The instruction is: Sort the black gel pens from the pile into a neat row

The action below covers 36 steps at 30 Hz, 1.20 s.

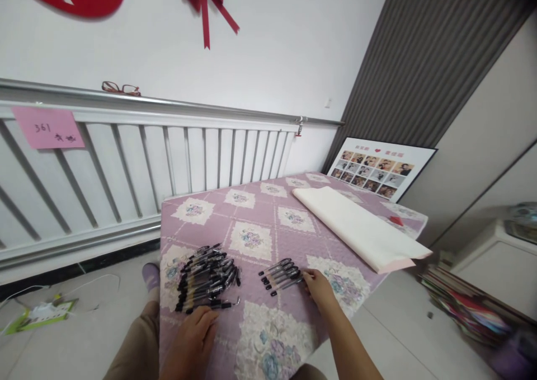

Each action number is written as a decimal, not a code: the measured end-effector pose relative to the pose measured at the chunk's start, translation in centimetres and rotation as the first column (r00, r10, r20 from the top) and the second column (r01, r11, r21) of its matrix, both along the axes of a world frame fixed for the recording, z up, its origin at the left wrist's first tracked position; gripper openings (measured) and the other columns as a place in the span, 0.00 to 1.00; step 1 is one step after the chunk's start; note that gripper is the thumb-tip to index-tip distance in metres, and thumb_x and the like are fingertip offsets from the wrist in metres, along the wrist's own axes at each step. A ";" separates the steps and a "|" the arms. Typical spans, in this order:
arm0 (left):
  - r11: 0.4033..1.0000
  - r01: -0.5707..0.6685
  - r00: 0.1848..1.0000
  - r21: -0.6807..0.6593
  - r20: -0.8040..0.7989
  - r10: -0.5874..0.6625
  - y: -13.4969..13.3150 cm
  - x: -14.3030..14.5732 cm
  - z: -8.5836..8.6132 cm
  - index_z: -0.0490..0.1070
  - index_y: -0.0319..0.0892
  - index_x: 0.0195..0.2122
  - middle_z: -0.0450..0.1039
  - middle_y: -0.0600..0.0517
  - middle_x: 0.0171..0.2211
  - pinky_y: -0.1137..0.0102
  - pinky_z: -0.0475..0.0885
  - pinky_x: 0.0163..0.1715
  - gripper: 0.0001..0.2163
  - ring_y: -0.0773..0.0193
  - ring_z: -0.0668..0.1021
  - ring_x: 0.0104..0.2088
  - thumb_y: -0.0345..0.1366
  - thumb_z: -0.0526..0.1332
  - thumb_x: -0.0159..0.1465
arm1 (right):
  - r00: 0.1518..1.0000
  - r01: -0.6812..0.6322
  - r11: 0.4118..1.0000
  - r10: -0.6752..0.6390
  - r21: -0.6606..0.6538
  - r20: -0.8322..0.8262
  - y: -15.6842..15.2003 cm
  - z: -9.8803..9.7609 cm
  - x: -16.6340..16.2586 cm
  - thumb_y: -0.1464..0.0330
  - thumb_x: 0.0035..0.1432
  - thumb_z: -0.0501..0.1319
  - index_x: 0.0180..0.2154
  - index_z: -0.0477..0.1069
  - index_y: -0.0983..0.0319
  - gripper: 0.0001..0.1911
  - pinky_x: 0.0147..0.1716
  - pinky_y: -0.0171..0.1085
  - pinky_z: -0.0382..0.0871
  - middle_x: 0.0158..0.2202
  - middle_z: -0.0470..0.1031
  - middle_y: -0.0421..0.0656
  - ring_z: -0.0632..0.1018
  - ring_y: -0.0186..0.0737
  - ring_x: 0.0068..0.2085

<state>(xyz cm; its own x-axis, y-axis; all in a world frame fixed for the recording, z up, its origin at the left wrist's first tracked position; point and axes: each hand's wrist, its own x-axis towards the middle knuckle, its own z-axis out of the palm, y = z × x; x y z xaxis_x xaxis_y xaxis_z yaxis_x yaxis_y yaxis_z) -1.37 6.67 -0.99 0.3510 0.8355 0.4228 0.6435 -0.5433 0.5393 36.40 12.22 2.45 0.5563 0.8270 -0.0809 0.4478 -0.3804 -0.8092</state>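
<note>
A big heap of black pens [207,279] lies on the purple flowered cloth [268,223] of a small table. To its right sits a smaller row of several pens [282,275]. My left hand [193,335] rests on the cloth just below the heap, fingers curled, fingertips at the lowest pen. My right hand [319,288] reaches to the right ends of the small row and touches them with its fingertips. Whether either hand grips a pen is unclear.
A folded white sheet [361,229] lies across the table's far right. A white radiator [138,162] with a pink note [47,127] and glasses [121,88] stands behind. A photo board [380,167] leans at the wall. Books [465,301] pile on the floor right; my knee [138,341] is left.
</note>
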 end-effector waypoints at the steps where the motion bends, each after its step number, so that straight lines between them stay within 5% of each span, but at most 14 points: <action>1: 1.000 0.000 1.000 0.000 0.001 0.000 0.1 0.0 -0.1 0.71 0.44 0.44 0.72 0.47 0.42 0.64 0.72 0.41 0.11 0.59 0.75 0.41 0.35 0.52 0.65 | 1.000 0.001 1.000 0.000 -0.007 0.022 0.1 -0.1 0.1 0.63 0.52 0.55 0.37 0.72 0.64 0.14 0.18 0.32 0.64 0.23 0.75 0.42 0.75 0.36 0.21; 13: 0.999 -0.003 0.999 0.040 0.037 0.002 0.3 0.0 0.1 0.71 0.43 0.41 0.73 0.47 0.39 0.67 0.73 0.39 0.09 0.60 0.76 0.39 0.34 0.52 0.65 | 0.982 -0.027 0.999 0.034 -0.040 0.187 0.8 -1.4 0.7 0.63 0.54 0.55 0.36 0.73 0.63 0.13 0.27 0.33 0.67 0.26 0.77 0.44 0.78 0.40 0.30; 29: 0.980 -0.196 0.980 0.045 0.044 0.194 0.3 0.0 0.9 0.71 0.43 0.43 0.72 0.47 0.42 0.59 0.68 0.45 0.11 0.56 0.73 0.44 0.31 0.51 0.63 | 0.990 -0.021 0.999 0.015 0.040 0.137 -0.5 -0.4 0.1 0.55 0.53 0.52 0.40 0.72 0.67 0.24 0.22 0.37 0.66 0.25 0.77 0.46 0.74 0.40 0.20; 36: 0.959 -0.282 0.955 0.005 -0.090 0.281 0.1 0.5 1.7 0.71 0.47 0.43 0.71 0.50 0.43 0.59 0.63 0.47 0.12 0.56 0.72 0.45 0.30 0.54 0.61 | 0.975 0.029 0.987 -0.063 0.160 0.213 -2.2 0.0 -1.4 0.53 0.49 0.51 0.36 0.71 0.63 0.23 0.37 0.41 0.68 0.35 0.77 0.50 0.76 0.48 0.35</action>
